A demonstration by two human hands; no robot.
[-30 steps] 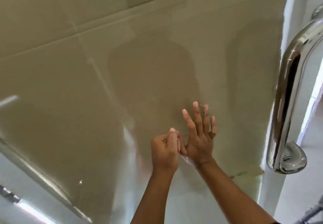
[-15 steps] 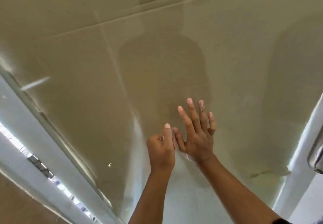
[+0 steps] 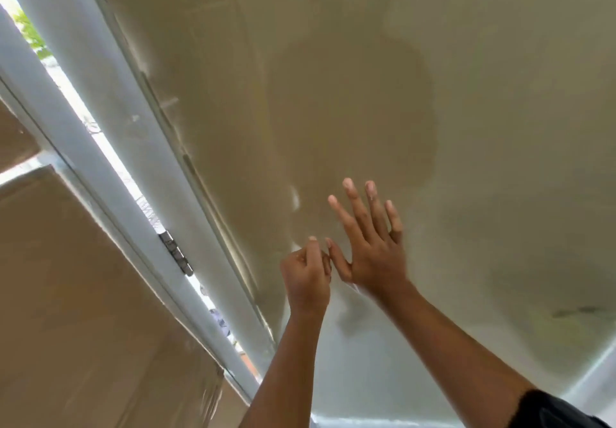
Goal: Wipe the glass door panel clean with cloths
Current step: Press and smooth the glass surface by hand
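A white door frame (image 3: 110, 120) slants down my left, with a metal hinge (image 3: 176, 257) and daylight in the gap. The glass door panel (image 3: 366, 94) fills the rest, hazy and smeared. My right hand (image 3: 373, 254) lies flat on it, fingers spread. My left hand (image 3: 306, 277), just beside, is curled; I cannot tell whether it holds anything.

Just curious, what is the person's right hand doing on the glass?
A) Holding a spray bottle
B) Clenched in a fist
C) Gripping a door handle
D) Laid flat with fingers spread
D: the right hand lies open against the glass door panel with its fingers straight and fanned apart. The left hand beside it is the one with curled fingers.
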